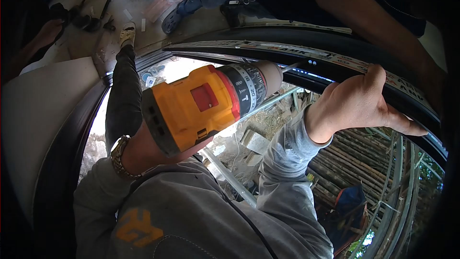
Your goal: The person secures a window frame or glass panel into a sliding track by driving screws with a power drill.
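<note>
A yellow and black cordless drill (191,108) lies across the middle of view, held in my left hand (151,146). The drill body hides most of those fingers. Its thin bit (293,66) points right, and the tip reaches the black frame (330,67). My right hand (352,101) grips that frame to the right of the bit, thumb over the top face and one finger stretched along the inner edge. A printed strip of tape (282,48) runs along the frame.
Beyond the frame, another person's arm (378,24) reaches down at the right. A hand (50,34) shows at the far left. Tools (106,7) and scraps lie on the floor. Below the opening are metal tubes (230,175), stacked poles (359,163) and rubble.
</note>
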Demonstrator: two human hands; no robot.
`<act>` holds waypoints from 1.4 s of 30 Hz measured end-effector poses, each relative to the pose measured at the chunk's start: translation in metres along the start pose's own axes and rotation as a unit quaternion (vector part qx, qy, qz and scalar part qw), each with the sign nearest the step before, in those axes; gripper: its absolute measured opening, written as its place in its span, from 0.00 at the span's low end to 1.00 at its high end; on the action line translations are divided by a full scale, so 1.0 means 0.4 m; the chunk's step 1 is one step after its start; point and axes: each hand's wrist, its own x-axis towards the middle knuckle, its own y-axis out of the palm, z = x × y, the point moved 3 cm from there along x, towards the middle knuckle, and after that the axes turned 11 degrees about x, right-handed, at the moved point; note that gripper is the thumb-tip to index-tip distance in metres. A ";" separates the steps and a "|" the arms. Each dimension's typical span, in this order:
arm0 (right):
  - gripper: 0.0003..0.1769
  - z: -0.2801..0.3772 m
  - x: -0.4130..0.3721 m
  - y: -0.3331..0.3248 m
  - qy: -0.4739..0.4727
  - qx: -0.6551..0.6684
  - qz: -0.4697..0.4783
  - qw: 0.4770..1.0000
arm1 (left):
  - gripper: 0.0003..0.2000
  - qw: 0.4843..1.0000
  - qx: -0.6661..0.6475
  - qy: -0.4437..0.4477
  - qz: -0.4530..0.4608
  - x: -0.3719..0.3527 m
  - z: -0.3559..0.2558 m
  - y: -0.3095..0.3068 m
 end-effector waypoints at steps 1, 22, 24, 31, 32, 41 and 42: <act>0.61 -0.002 -0.001 0.001 -0.023 -0.047 0.021 0.998 | 0.21 0.999 -0.043 -0.024 0.018 0.002 0.001 0.002; 0.65 0.011 0.014 0.012 0.004 0.004 0.011 1.000 | 0.24 0.997 -0.039 -0.053 -0.027 0.017 -0.012 0.010; 0.64 -0.002 0.005 0.006 0.001 -0.016 0.009 1.000 | 0.24 0.996 -0.065 -0.060 -0.028 0.028 -0.011 -0.008; 0.59 0.021 0.010 0.019 0.015 0.051 0.003 0.999 | 0.22 0.980 -0.145 -0.082 -0.109 0.062 -0.006 0.023; 0.59 0.019 0.009 0.018 0.016 0.053 0.006 0.998 | 0.23 0.960 -0.254 -0.121 -0.020 0.072 -0.001 0.020; 0.66 -0.003 0.030 0.003 -0.102 -0.015 0.012 0.995 | 0.25 0.992 -0.076 -0.090 -0.050 -0.050 -0.001 0.019; 0.68 -0.002 0.029 0.005 -0.112 -0.024 0.015 0.993 | 0.25 0.978 -0.163 -0.124 0.022 -0.066 -0.001 0.064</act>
